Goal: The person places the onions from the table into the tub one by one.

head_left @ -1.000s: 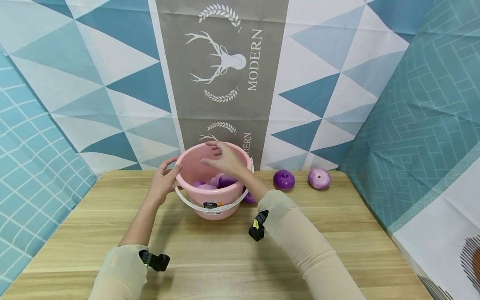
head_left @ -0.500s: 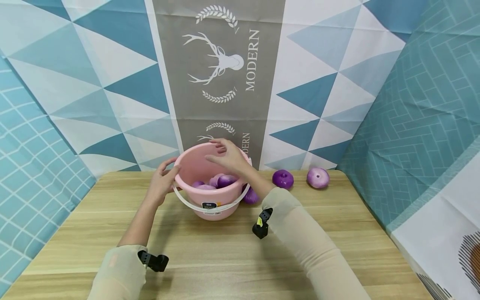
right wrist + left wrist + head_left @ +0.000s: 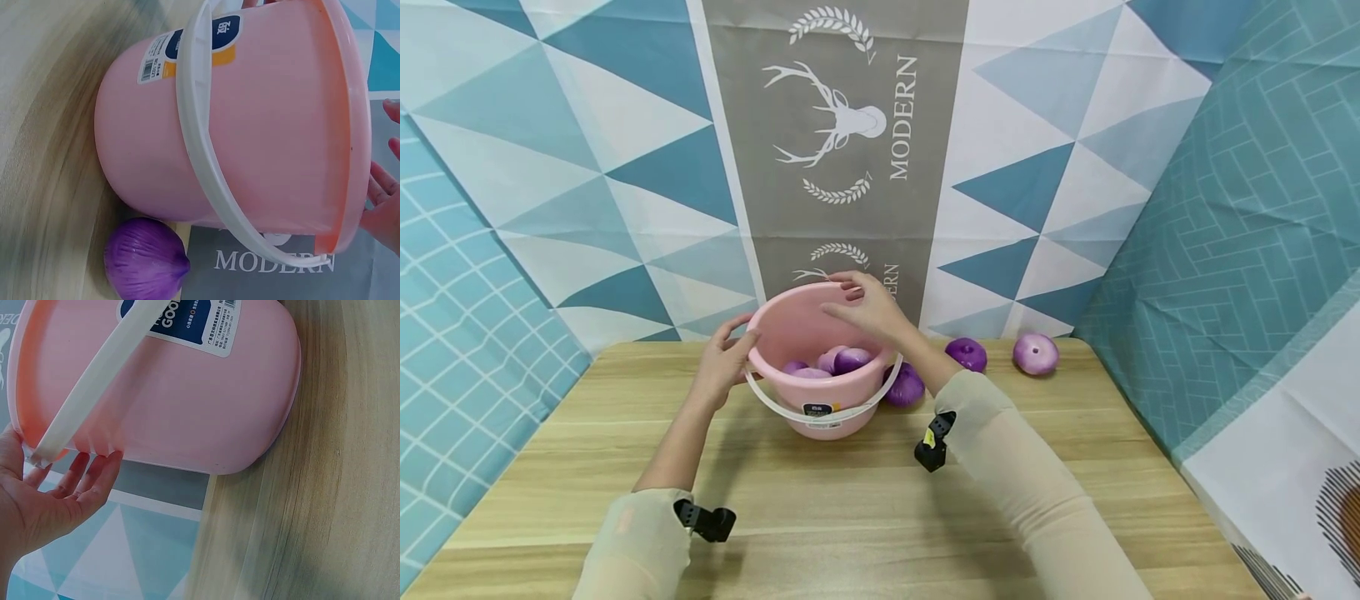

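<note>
A pink bucket (image 3: 797,392) with a white handle (image 3: 199,144) stands near the back of the table, several purple onions (image 3: 852,360) inside it. My left hand (image 3: 721,367) holds the bucket's left rim, thumb at the top; in the left wrist view its fingers (image 3: 100,475) lie against the outer wall. Over the right side of the rim is my right hand (image 3: 876,315), fingers loosely bent and apart, with nothing in its grasp. Beside the bucket's right wall sits a dark purple onion (image 3: 905,386), which also shows in the right wrist view.
Farther right along the table's back edge are a dark purple onion (image 3: 966,354) and a paler one (image 3: 1036,354). The wooden table (image 3: 820,517) meets a patterned cloth (image 3: 1022,192) behind. Blue cloth also hangs at both sides.
My right hand has moved slightly right and back over the rim, uncovering more of the onion beside the bucket. My left hand and the bucket have stayed in place.
</note>
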The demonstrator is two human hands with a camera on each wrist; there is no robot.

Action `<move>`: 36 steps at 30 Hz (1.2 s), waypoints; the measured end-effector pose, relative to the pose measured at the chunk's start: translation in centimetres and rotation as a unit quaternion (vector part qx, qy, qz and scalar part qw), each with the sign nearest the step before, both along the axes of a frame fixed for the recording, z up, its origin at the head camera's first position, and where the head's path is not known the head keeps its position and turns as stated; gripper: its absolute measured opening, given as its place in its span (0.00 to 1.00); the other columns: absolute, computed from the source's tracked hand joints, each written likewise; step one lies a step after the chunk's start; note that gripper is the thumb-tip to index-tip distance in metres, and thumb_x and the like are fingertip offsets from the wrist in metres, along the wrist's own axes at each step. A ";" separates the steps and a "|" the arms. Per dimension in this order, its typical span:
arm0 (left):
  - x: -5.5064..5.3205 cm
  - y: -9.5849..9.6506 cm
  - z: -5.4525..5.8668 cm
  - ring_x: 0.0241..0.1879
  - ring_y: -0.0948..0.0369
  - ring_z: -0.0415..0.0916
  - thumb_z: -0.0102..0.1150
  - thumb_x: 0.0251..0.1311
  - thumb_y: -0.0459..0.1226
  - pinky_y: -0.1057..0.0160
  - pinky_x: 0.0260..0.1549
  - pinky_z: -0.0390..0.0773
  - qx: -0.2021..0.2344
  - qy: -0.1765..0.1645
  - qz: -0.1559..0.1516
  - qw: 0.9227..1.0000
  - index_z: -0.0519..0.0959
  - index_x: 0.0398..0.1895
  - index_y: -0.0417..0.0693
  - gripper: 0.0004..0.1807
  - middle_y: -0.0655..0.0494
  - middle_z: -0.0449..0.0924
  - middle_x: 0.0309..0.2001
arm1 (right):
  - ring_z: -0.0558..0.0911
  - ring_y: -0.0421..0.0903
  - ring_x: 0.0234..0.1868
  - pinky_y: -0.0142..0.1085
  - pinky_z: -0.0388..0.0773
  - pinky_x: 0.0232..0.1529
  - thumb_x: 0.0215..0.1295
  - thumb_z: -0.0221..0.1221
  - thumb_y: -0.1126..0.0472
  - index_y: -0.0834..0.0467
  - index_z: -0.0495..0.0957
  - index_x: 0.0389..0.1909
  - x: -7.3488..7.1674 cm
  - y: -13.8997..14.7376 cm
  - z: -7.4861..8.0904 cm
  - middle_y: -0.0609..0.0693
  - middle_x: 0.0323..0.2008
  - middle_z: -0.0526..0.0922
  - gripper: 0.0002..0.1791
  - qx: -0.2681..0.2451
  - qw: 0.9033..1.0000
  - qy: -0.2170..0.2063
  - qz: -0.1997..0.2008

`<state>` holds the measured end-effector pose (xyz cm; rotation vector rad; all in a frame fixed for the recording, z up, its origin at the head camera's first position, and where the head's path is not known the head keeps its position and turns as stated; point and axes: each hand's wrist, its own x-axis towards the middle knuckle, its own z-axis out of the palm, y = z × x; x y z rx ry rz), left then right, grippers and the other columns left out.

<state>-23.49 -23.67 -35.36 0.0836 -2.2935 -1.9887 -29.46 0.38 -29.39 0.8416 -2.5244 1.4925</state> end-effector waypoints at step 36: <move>-0.2 -0.1 -0.1 0.29 0.67 0.79 0.48 0.66 0.48 0.64 0.30 0.85 0.001 0.006 -0.002 1.000 0.56 0.70 0.48 0.32 0.37 0.64 0.54 | 0.76 0.57 0.55 0.47 0.77 0.56 0.58 0.64 0.53 0.55 0.71 0.60 -0.4 4.3 1.2 0.57 0.55 0.74 0.29 0.007 0.999 0.016 -0.049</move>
